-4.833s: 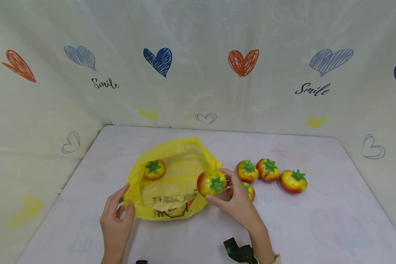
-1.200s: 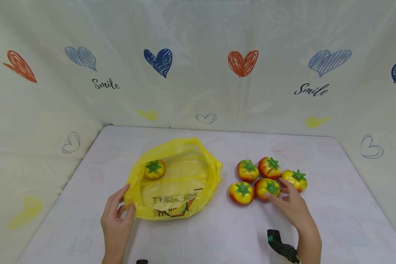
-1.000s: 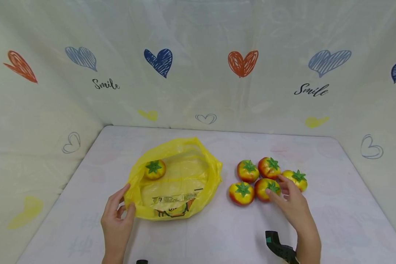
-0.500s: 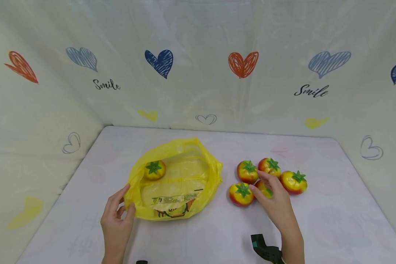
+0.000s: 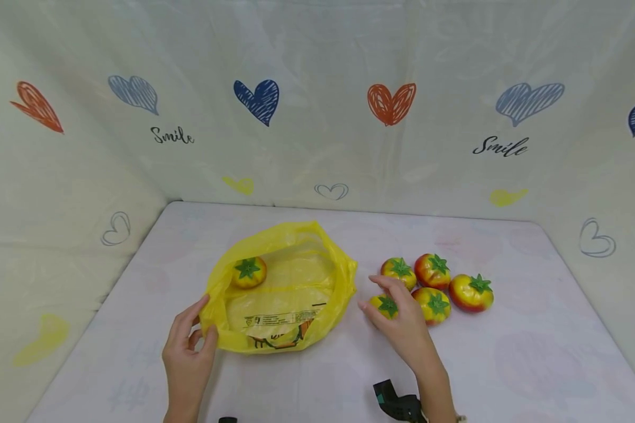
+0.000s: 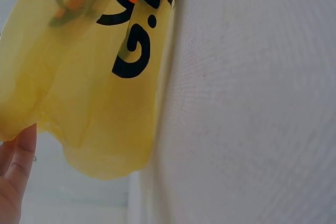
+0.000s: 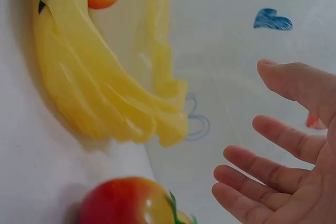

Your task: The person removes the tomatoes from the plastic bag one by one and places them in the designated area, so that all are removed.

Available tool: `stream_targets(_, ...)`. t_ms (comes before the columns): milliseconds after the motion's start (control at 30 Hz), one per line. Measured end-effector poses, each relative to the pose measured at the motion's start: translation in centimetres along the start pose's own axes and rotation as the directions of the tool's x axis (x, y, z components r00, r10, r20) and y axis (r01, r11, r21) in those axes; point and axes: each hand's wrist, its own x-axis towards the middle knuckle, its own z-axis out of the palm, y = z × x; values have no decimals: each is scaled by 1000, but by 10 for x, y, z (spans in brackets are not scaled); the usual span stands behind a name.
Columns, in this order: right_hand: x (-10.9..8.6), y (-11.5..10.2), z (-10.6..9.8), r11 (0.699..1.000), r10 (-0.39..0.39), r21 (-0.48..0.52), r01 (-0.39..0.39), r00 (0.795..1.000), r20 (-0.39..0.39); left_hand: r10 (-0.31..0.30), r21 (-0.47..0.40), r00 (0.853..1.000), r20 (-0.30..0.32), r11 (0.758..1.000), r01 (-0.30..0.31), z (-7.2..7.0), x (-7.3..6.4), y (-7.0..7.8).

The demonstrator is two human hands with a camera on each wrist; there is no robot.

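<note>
A yellow plastic bag (image 5: 344, 288) lies on the table with its mouth spread wide. My left hand (image 5: 187, 352) pinches the bag's left edge; in the left wrist view a finger and thumb meet the yellow film (image 6: 110, 124). Inside the bag sits one yellow-red toy tomato (image 5: 249, 272) with a green leafy top. My right hand (image 5: 404, 323) hovers above the front-left toy tomato (image 5: 385, 305), partly covering it, with fingers and thumb spread and nothing between them. The right wrist view shows this open hand (image 7: 289, 166) above and beside a toy tomato (image 7: 123, 203).
More toy tomatoes stand close together right of the bag: one at the back left (image 5: 399, 272), another behind (image 5: 432, 270), a front one (image 5: 432, 304) and one farthest right (image 5: 471, 292). A black wrist device (image 5: 399, 402) is below the right hand. A printed curtain (image 5: 317, 117) hangs behind the table.
The toy tomato my right hand held beside the bag earlier now stands among the others. Since then the right hand has let go and moved left toward the bag. The left hand stays put.
</note>
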Motion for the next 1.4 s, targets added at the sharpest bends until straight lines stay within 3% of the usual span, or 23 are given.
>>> stream_targets(367, 1, -15, 24, 992, -103, 83, 100, 994, 39, -15, 13, 1000, 3, 1000, 15, 1, 1, 0)
stream_targets(567, 7, -28, 33, 985, -158, 77, 153, 986, 55, -8, 1, 1000, -2, 1000, 8, 0, 0, 0)
stream_targets(900, 22, -59, 40, 978, -204, 82, 193, 965, 165, 13, -16, 1000, -5, 1000, -13, 0, 1, 0)
stream_targets(1067, 40, -72, 48, 976, -217, 77, 203, 932, 290, 31, -23, 999, -6, 999, -31, 0, 1, 0)
stream_targets(1200, 59, -80, 57, 977, -212, 56, 208, 893, 397, 38, -34, 999, -2, 999, -38, 0, 1, 0)
stream_targets(1400, 86, -90, 74, 976, -193, 25, 215, 812, 550, 32, -33, 999, 0, 999, -32, 0, 0, -1)
